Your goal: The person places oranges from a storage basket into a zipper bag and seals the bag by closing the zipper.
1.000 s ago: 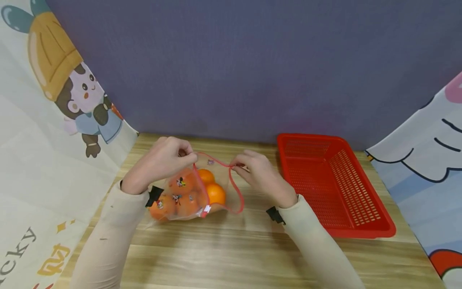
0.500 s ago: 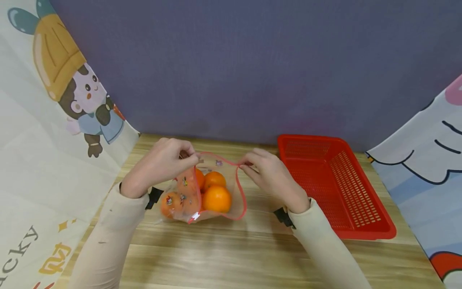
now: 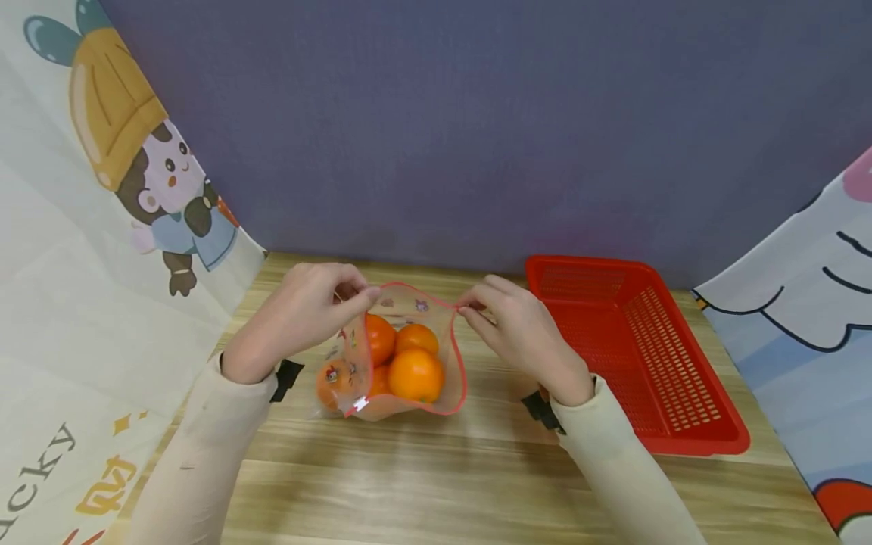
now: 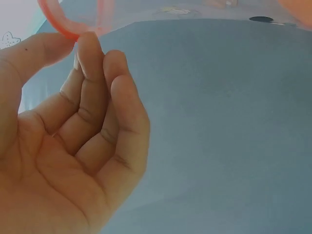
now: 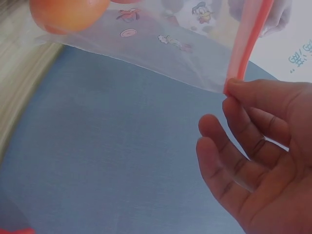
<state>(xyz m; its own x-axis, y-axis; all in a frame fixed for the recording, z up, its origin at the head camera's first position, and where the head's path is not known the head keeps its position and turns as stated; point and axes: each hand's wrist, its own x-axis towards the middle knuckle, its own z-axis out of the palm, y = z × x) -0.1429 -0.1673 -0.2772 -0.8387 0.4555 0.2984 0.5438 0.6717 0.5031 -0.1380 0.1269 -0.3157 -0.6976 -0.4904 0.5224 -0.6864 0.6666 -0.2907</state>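
A clear zip bag point(image 3: 402, 306) printed with small cartoon figures lies on the table, its red-edged mouth spread wide and facing the head camera. Several oranges point(image 3: 417, 375) sit inside it, bunched at the lower left. My left hand point(image 3: 306, 314) pinches the mouth's upper left edge between thumb and forefinger. At the opposite side, my right hand point(image 3: 521, 329) pinches the red edge the same way; the right wrist view shows the red strip point(image 5: 251, 39) between thumb and forefinger, other fingers loosely bent. A white zip slider point(image 3: 360, 404) sits at the lower left corner of the mouth.
A red plastic basket point(image 3: 725, 431) with slotted walls stands on the wooden table point(image 3: 409, 484), just right of my right hand. A dark grey-blue panel point(image 3: 443, 136) rises behind. Cartoon-printed cloths hang at left and right.
My right hand has moved slightly right, pulling the bag's mouth wider. The bag has turned toward the camera, so more oranges show through the opening. The left hand has barely moved.
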